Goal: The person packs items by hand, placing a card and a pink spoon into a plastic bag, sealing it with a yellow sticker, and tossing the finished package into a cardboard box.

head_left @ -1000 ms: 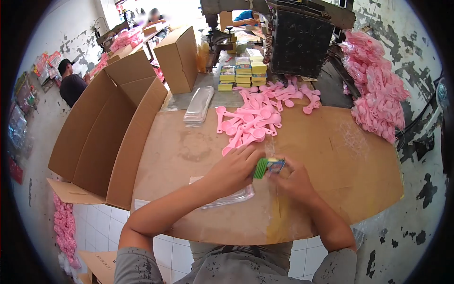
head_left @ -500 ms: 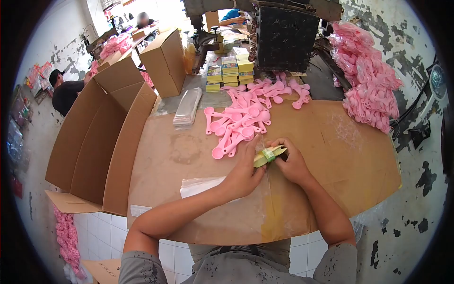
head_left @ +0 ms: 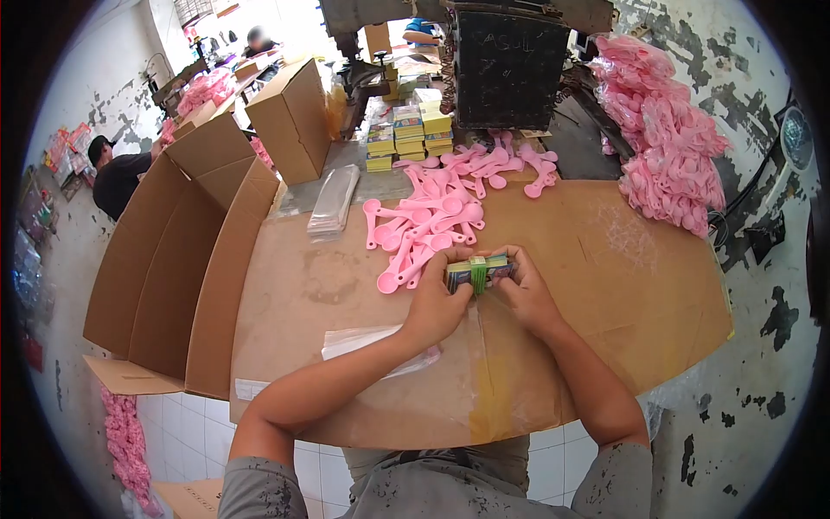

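Between both hands is a small bundle of printed cards (head_left: pixel 478 273), wrapped around the middle by a green band. My left hand (head_left: pixel 437 292) grips its left end, and my right hand (head_left: pixel 527 290) grips the right end, thumbs along the near side. Just beyond my left hand lies a loose heap of pink measuring spoons (head_left: pixel 428 216). Clear plastic bags (head_left: pixel 354 341) lie partly under my left forearm. Farther back, a stack of clear bags (head_left: pixel 334 203) sits left of the spoons.
Stacks of yellow-edged cards (head_left: pixel 409 130) stand behind the spoons, beside a black machine (head_left: pixel 504 69). A large open carton (head_left: pixel 169 277) is at the left, another carton (head_left: pixel 290 121) behind it. Bagged pink spoons (head_left: pixel 666 143) pile at right. Other people sit at the back left.
The card bundle has turned from tilted, edge-on, to nearly level, with its printed near side showing. Both hands have shifted slightly and still hold it.
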`<state>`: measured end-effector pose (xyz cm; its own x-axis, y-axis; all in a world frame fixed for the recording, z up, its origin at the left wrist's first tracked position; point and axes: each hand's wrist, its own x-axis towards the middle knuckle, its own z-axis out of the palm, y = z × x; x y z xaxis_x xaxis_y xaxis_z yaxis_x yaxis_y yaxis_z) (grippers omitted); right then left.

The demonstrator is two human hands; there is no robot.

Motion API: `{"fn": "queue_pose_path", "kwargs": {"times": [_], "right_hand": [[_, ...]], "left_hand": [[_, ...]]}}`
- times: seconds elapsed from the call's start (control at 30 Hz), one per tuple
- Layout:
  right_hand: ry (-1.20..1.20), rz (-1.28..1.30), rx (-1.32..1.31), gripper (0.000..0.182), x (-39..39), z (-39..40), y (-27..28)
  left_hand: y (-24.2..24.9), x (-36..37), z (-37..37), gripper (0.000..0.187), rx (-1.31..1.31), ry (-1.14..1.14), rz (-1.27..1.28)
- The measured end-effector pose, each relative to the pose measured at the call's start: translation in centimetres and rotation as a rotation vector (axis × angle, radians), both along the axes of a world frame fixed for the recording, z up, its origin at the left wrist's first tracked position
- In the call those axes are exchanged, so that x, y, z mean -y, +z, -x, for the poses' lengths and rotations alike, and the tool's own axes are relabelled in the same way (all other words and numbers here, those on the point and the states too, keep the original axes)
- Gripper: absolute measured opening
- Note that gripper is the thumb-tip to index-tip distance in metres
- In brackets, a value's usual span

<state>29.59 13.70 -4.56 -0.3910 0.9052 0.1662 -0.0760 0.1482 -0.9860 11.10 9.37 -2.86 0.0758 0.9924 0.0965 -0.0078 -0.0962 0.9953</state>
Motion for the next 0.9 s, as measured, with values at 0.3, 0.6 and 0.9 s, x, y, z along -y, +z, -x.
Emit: {"fn": "queue_pose_path", "kwargs": {"times": [0.3, 0.6, 0.9], "right_hand": [[-0.007, 0.022, -0.005, 0.053, 0.8, 0.3, 0.3], [-0.047, -0.152, 0.314, 0.039, 1.0, -0.5, 1.8], [0.009, 0.121, 0.07, 0.039, -1.0, -2.5, 2.2]], "left_hand": [[-0.7, 0.4, -0.6, 0.069, -0.207, 0.06, -0.2], [0.8, -0.9, 1.3, 0.05, -0.392, -0.103, -0.198], [3.3, 0.5, 5.8, 0.037, -0.241, -0.015, -0.03]]}}
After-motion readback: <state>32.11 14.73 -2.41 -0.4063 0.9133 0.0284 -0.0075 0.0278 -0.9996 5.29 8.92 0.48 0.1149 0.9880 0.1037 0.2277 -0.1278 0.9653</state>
